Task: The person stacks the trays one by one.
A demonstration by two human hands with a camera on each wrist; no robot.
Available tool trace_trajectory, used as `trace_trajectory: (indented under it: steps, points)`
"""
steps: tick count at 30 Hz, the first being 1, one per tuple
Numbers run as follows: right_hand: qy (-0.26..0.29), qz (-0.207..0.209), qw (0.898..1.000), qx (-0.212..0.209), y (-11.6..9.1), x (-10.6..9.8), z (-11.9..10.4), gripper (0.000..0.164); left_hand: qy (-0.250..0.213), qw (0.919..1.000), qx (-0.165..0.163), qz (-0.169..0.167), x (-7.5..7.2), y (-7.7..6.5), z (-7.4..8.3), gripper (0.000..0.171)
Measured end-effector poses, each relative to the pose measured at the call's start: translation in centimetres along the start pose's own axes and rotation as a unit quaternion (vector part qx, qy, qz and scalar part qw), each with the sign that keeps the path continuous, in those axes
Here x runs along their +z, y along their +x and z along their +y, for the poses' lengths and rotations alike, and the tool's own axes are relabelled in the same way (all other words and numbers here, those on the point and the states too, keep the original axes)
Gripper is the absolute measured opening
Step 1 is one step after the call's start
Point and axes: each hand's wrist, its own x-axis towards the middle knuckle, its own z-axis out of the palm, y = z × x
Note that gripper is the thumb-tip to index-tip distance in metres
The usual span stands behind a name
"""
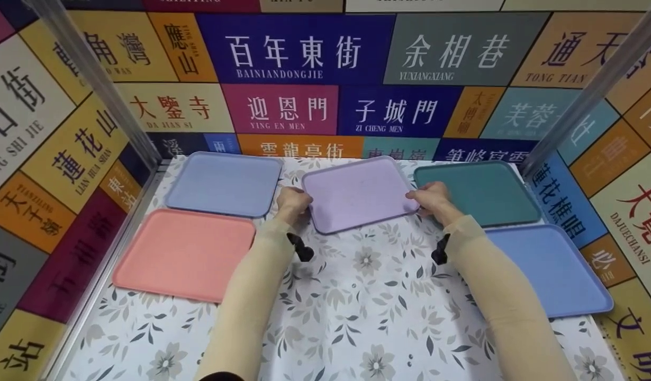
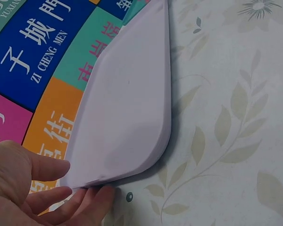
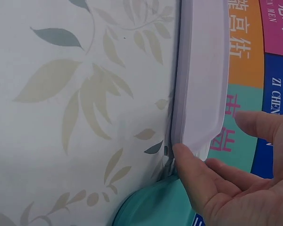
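Note:
A lilac tray (image 1: 360,193) lies slightly turned on the cloth near the back wall, between my two hands. My left hand (image 1: 295,203) holds its left end in the head view. In the left wrist view, the thumb is at the rim and the fingers (image 2: 96,202) reach under the edge. At the tray's right end is my right hand (image 1: 434,200). One of its fingertips (image 3: 179,150) touches the tray corner in the right wrist view, while the thumb stands apart from the rim. A green tray (image 1: 476,191) is just beyond this hand.
On the left lie a greyish-blue tray (image 1: 225,182) and a pink tray (image 1: 188,254). A blue tray (image 1: 553,272) sits at the front right, partly behind my right arm. Floral cloth (image 1: 368,307) covers the table. Walls of printed signs (image 1: 296,50) enclose the back and sides.

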Motion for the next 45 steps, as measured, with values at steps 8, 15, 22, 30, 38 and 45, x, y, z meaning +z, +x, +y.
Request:
trace_trajectory:
  steps: [8,15,22,30,38,45]
  points:
    - [-0.002,-0.01,1.0,-0.007,0.0,0.3,-0.4,0.068,0.033,0.9992,-0.02,-0.008,-0.7,-0.7,0.7,0.031]
    - [-0.013,-0.02,1.0,-0.002,0.0,0.4,-0.1,0.064,0.052,0.9979,-0.014,-0.037,-0.5,-0.5,0.5,0.025]
    - [0.018,-0.037,0.999,-0.004,0.2,0.1,0.1,0.064,0.013,0.9987,-0.009,-0.048,-1.0,-2.1,0.9,0.042]
    - [0.062,-0.042,0.997,-0.006,0.1,-0.3,0.9,0.059,-0.07,0.9942,-0.018,-0.079,-3.7,-8.7,3.3,0.055]
    - [0.085,-0.05,0.995,-0.007,-0.3,-1.0,1.3,0.058,-0.167,0.9756,-0.039,-0.137,-4.9,-9.2,3.1,0.06]
    - [0.102,-0.029,0.994,-0.012,-0.7,-1.3,1.1,0.06,-0.16,0.9744,-0.028,-0.155,-5.5,-9.5,3.6,0.062]
